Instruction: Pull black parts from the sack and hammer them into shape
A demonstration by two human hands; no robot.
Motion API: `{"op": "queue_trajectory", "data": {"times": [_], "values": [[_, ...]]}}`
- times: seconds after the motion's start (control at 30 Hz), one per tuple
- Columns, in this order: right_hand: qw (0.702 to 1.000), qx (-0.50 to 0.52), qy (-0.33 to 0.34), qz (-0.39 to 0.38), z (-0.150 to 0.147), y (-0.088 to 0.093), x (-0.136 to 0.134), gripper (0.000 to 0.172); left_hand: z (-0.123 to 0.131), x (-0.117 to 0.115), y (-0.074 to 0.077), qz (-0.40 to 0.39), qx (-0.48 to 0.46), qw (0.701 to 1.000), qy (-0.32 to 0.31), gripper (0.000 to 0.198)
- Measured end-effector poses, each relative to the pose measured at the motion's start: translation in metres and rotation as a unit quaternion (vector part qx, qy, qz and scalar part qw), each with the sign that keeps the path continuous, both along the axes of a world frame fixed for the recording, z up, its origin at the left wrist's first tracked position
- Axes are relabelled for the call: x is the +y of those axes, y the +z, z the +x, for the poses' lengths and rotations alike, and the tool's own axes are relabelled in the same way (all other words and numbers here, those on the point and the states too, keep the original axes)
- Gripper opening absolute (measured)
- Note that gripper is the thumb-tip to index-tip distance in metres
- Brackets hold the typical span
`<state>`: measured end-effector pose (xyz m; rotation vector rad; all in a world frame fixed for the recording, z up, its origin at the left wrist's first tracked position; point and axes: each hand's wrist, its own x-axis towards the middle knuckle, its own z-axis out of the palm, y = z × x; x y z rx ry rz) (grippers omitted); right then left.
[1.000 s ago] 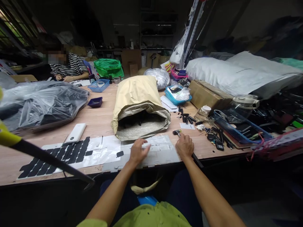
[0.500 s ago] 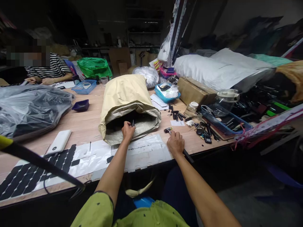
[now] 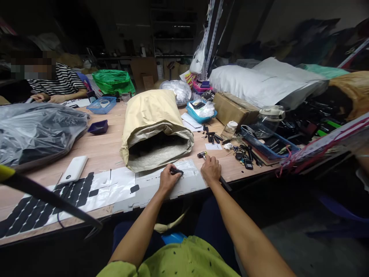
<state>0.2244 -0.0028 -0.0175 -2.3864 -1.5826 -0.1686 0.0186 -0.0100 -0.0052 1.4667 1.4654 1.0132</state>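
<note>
My left hand (image 3: 167, 180) pinches a slim black piece (image 3: 177, 171), its exact kind unclear, just over a pale board (image 3: 184, 184) covered with clear film at the table's front edge. My right hand (image 3: 211, 170) is wrapped round a small hammer (image 3: 202, 154). Its head, black with a yellowish part, points left and rests on or near the table; its dark handle sticks out below the hand. Behind my left hand lies a big cream sack (image 3: 152, 109), its silvery-lined mouth facing me and its inside dark.
Loose black pieces (image 3: 212, 137), a jar (image 3: 230, 130) and a blue tray (image 3: 266, 142) lie to the right. On the left are black-patterned sheets (image 3: 40, 204), a white power bank (image 3: 74, 169) and a purple tray (image 3: 98, 127). Across the table sits a person in stripes (image 3: 67, 79).
My left hand has come out of the sack's mouth, moving toward me and to the right, with the black piece in its fingers. My right hand stays on the hammer. The view has shifted slightly.
</note>
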Motion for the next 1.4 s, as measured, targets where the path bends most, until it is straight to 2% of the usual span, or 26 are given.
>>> {"op": "queue_trajectory", "data": {"times": [0.17,0.37,0.5,0.6,0.77,0.83,0.93,1.1,1.23,1.4], "values": [[1.0,0.003,-0.001,0.006,0.001,-0.002,-0.001,0.037,-0.009,-0.006,-0.002,0.071,0.127,0.989,-0.041,0.015],[0.999,0.027,0.009,0.014,0.008,-0.003,-0.001,0.034,-0.015,-0.003,-0.008,0.082,0.172,0.979,-0.067,0.014],[0.994,0.109,0.027,0.018,0.019,0.005,-0.001,0.034,-0.012,-0.004,-0.004,0.072,0.178,0.979,-0.073,0.013],[0.976,0.198,0.067,0.067,0.017,0.014,-0.008,0.034,-0.008,-0.006,0.001,0.051,0.182,0.979,-0.071,0.014],[0.913,0.335,0.206,0.11,-0.013,0.024,-0.04,0.032,-0.003,-0.007,0.006,0.02,0.192,0.979,-0.067,0.016],[0.903,0.339,0.231,0.124,-0.026,0.023,-0.052,0.032,-0.002,-0.007,0.005,0.015,0.192,0.979,-0.068,0.015],[0.908,0.32,0.243,0.116,-0.038,0.018,-0.063,0.032,-0.001,-0.006,0.004,0.016,0.188,0.98,-0.069,0.014],[0.93,0.283,0.226,0.063,-0.044,0.016,-0.066,0.036,0.0,-0.006,0.0,0.026,0.184,0.98,-0.066,0.015],[0.928,0.276,0.239,0.075,-0.055,0.021,-0.07,0.037,0.0,-0.005,-0.001,0.035,0.184,0.98,-0.066,0.013],[0.93,0.265,0.244,0.067,-0.059,0.013,-0.071,0.036,0.001,-0.007,-0.002,0.04,0.185,0.98,-0.061,0.011]]}}
